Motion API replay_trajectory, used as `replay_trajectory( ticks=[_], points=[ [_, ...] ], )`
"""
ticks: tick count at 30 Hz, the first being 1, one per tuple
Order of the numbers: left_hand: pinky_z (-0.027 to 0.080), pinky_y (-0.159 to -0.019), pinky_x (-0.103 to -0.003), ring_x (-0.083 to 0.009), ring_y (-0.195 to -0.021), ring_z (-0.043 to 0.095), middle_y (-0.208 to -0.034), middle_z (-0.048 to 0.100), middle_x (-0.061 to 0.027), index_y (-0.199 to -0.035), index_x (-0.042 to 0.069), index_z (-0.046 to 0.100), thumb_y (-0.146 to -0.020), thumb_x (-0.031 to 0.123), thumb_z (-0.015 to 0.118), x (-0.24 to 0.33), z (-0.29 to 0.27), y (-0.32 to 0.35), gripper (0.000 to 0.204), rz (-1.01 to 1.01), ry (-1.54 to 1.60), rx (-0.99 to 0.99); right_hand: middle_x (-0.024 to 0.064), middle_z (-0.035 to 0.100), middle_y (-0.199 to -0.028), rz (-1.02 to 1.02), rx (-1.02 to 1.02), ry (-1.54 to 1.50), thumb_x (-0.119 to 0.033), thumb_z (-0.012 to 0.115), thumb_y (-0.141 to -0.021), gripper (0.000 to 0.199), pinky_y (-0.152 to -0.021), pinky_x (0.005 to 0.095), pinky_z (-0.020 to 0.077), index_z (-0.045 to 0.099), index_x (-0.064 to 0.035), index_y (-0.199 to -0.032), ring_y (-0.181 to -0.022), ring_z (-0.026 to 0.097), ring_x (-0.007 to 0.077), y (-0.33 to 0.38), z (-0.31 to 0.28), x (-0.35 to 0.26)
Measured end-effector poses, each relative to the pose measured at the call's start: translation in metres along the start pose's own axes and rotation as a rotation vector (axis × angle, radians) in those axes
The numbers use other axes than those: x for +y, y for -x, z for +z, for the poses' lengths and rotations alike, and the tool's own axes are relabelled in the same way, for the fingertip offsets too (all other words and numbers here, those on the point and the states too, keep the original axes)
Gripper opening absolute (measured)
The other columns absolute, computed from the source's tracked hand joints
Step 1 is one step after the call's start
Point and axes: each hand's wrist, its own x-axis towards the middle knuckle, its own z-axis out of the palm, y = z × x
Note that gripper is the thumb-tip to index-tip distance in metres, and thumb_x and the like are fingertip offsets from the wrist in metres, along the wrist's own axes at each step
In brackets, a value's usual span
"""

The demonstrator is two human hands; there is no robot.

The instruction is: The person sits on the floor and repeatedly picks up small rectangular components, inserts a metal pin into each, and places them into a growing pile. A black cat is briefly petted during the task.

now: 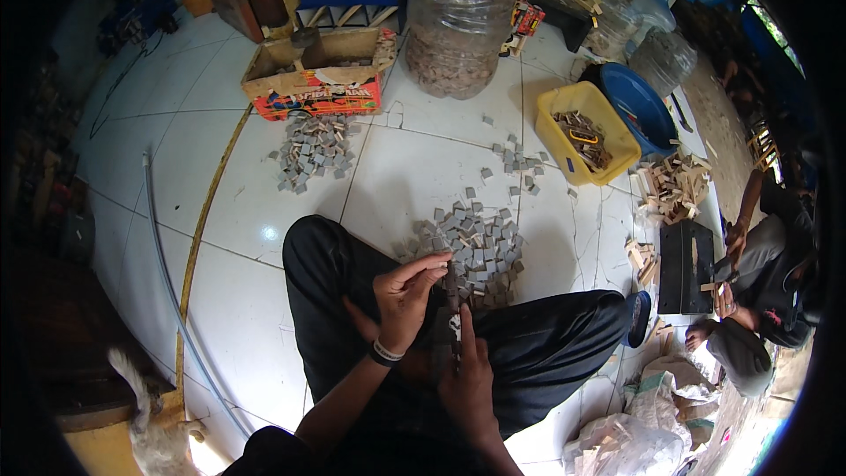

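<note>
Above my crossed legs, my left hand [408, 298] is closed in a pinch at the upper tip of a dark, narrow tool [453, 295]. What lies between those fingertips is too small to make out. My right hand [468, 379] wraps round the tool's lower part, with the index finger stretched along its side. A pale mark shows on the tool; its exact kind is unclear. Just beyond both hands, a heap of small grey square pieces [480, 247] spreads over the white tiles. Farther left lies a second pile of grey pieces [315, 150].
An open cardboard box [313, 99] and a clear plastic tub [458, 44] stand ahead. A yellow bin [577, 163] and blue basin [630, 97] are right, near wood offcuts [674, 185]. A co-worker [767, 256] sits by a black box [686, 266]. A cat [159, 432] is lower left.
</note>
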Motion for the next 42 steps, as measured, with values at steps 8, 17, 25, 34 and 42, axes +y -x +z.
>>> replay_trajectory(
  ticks=[8,17,25,34,42],
  points=[
    [0.058,-0.084,-0.024,-0.0099,-0.091,0.073,-0.107,0.080,-0.0121,-0.113,-0.005,0.078,-0.097,0.001,0.073,0.007,-0.003,-0.008,0.018,0.017,-0.146,0.004,0.0249,0.055,-0.113,-0.094,0.067,0.292,-0.004,0.067,-0.095,0.080,-0.091,0.0510,0.0537,0.031,-0.0138,-0.165,-0.101,0.064,0.0423,-0.011,-0.007,-0.003],
    [0.063,-0.095,-0.038,-0.0261,-0.103,0.076,-0.109,0.076,-0.0188,-0.123,-0.009,0.070,-0.097,0.016,0.078,0.025,-0.023,-0.025,0.036,-0.308,0.155,0.043,0.0275,0.056,-0.131,-0.099,0.188,0.015,0.007,0.060,-0.094,0.076,-0.097,0.0486,0.0524,0.035,-0.0105,-0.163,-0.117,0.062,0.0464,-0.011,-0.021,0.006],
    [0.063,-0.095,-0.037,-0.0247,-0.102,0.076,-0.109,0.077,-0.0198,-0.125,-0.011,0.067,-0.098,0.012,0.076,0.040,-0.018,-0.023,0.036,-0.404,0.209,-0.006,0.0238,0.057,-0.126,-0.151,0.016,0.059,0.009,0.061,-0.093,0.076,-0.093,0.0461,0.0525,0.037,-0.0108,-0.162,-0.112,0.063,0.0425,0.003,-0.030,-0.002],
    [0.065,-0.092,-0.038,-0.0258,-0.101,0.077,-0.107,0.077,-0.0204,-0.124,-0.012,0.068,-0.097,0.014,0.077,0.050,-0.016,-0.019,0.038,-0.403,0.189,-0.039,0.0234,0.057,-0.128,-0.193,0.040,0.038,0.009,0.061,-0.094,0.073,-0.092,0.0445,0.0538,0.040,-0.0096,-0.161,-0.112,0.064,0.0420,0.000,-0.027,-0.010],
    [0.066,-0.088,-0.039,-0.0270,-0.097,0.078,-0.103,0.077,-0.0209,-0.122,-0.012,0.068,-0.097,0.016,0.078,0.058,-0.022,-0.023,0.039,-0.429,0.187,-0.104,0.0247,0.059,-0.130,-0.236,0.013,0.024,0.010,0.060,-0.094,0.070,-0.096,0.0451,0.0532,0.042,-0.0081,-0.159,-0.118,0.064,0.0434,-0.002,-0.034,-0.009]
  ],
)
